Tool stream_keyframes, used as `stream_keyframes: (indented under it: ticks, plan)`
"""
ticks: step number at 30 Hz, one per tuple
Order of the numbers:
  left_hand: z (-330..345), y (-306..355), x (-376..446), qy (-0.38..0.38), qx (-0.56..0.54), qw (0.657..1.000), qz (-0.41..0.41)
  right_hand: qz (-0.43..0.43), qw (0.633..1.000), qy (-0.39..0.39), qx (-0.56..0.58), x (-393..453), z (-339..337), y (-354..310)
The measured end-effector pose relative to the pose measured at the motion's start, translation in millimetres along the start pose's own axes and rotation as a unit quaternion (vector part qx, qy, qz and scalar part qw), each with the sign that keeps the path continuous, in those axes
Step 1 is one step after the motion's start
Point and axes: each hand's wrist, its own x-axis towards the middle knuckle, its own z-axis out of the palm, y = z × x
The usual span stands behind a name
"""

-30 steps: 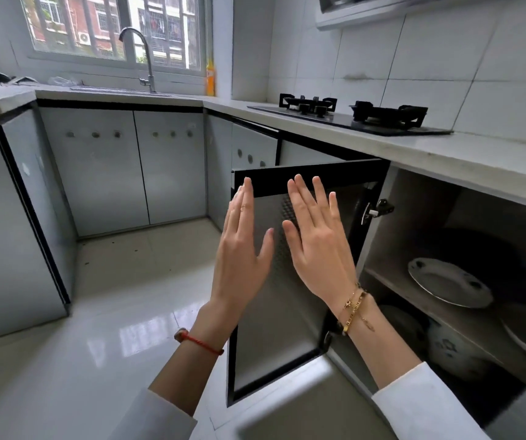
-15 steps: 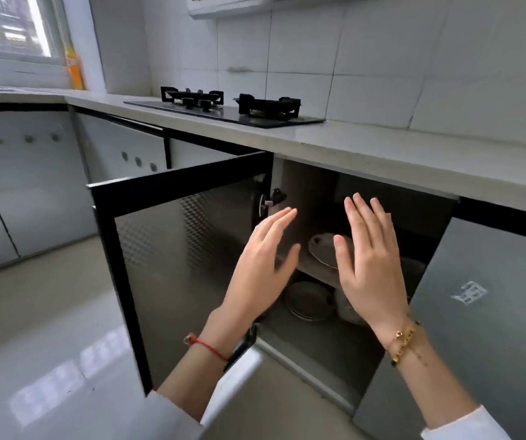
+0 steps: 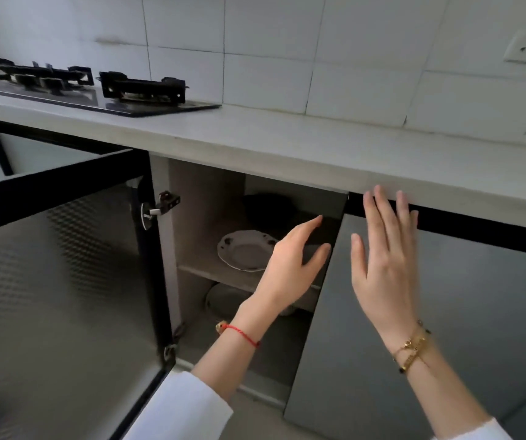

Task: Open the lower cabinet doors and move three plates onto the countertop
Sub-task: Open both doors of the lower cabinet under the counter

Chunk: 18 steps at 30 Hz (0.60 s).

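Step in hand: door opening. The left door point(image 3: 61, 281) stands swung out; the right door point(image 3: 430, 312) remains shut. Both hands, left hand point(image 3: 290, 268) and right hand point(image 3: 385, 262), are spread, holding nothing. A plate point(image 3: 246, 250) rests on the inner shelf point(image 3: 211, 274). Next: grip the right door's left edge and pull.

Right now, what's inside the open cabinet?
A white plate on the shelf, something dark behind it, and dishes underneath. The right door and left hand hide the rest.
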Motion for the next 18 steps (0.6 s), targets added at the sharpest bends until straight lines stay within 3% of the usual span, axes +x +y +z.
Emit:
stream_keyframes:
  ticks: [9, 18]
  plan:
    - [21, 10, 21, -0.058, -0.092, 0.994, -0.025, 0.006, 0.999, -0.031, -0.028, 3, 3, 9]
    - [10, 14, 0, -0.054, -0.121, 0.991, 0.004, 0.020, 0.996, -0.059, -0.066, -2, -9, -14]
